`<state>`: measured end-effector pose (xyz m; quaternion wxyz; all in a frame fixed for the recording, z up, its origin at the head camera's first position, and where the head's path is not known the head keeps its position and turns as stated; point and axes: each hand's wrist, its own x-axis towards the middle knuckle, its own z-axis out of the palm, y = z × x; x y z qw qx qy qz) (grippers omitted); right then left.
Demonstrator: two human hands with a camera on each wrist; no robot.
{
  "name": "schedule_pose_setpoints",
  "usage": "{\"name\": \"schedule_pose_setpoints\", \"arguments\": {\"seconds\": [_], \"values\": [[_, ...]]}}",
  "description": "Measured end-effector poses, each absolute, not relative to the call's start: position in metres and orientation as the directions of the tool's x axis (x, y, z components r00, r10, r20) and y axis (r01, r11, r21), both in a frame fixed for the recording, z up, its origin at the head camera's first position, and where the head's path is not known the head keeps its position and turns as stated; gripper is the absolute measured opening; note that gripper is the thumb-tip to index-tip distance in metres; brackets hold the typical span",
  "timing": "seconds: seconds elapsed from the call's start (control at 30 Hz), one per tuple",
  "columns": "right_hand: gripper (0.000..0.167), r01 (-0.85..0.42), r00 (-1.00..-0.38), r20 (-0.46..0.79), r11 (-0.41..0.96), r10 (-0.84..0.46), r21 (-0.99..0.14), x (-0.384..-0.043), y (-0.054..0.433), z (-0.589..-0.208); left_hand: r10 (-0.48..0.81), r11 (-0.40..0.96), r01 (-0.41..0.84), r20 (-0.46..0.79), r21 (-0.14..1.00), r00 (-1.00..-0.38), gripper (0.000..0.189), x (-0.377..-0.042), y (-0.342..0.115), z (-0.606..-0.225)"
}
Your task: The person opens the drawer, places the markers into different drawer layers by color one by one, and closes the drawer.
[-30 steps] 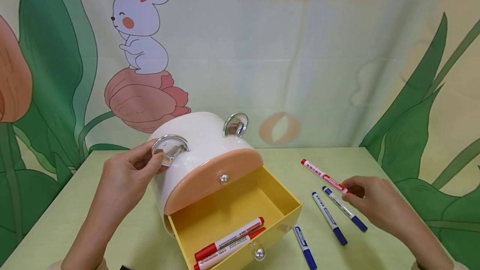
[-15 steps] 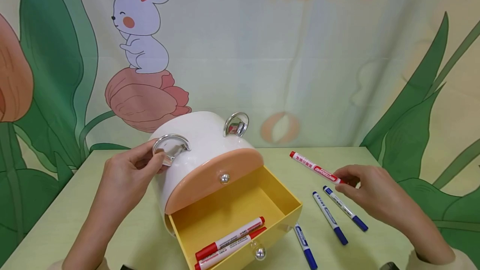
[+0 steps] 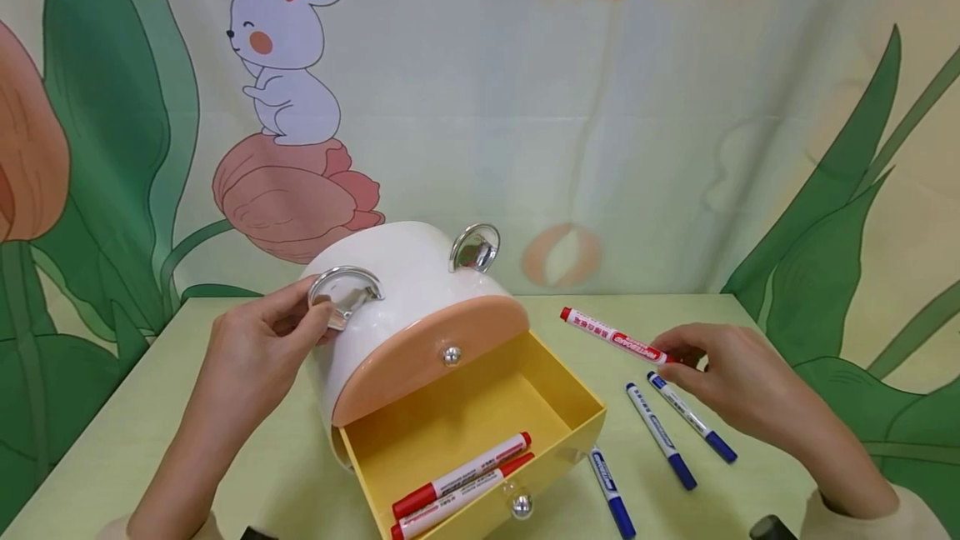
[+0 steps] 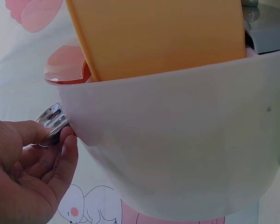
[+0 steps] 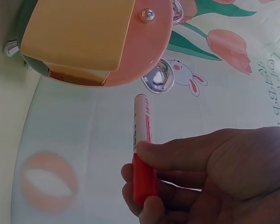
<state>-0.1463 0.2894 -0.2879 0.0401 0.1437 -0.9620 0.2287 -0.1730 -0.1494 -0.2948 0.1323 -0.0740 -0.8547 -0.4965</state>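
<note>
A white rounded box (image 3: 405, 273) with a salmon front and two shiny silver ears stands mid-table, its yellow drawer (image 3: 480, 394) pulled out. My left hand (image 3: 262, 332) pinches the nearer silver ear (image 3: 345, 290) between thumb and fingers; the left wrist view shows the same grip. Two red-capped markers (image 3: 461, 473) lie side by side in the drawer's front. Above the table, right of the drawer, my right hand (image 3: 731, 377) holds a red whiteboard marker (image 3: 615, 336) by its capped end, the other end pointing toward the box. Part of that cap is hidden by fingers in the head view.
Blue markers lie on the table right of the drawer: one (image 3: 611, 492) close to its front corner, two others (image 3: 660, 436) (image 3: 692, 417) under and beside my right hand. A printed rabbit-and-tulip cloth (image 3: 450, 107) hangs behind the table.
My right hand has lifted the red marker slightly and carried it leftward, closer to the drawer. My left hand keeps its hold on the silver ear; the box and drawer stay put.
</note>
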Motion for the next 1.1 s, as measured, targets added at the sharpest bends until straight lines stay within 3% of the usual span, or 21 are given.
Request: {"name": "schedule_pose_setpoints", "arguments": {"seconds": [1.1], "values": [[0.018, -0.404, -0.906, 0.1, 0.77, -0.411, -0.493, -0.153, 0.235, -0.272, -0.009, 0.515, 0.248, 0.294, 0.82, -0.956, 0.046, -0.173, -0.15, -0.295]]}}
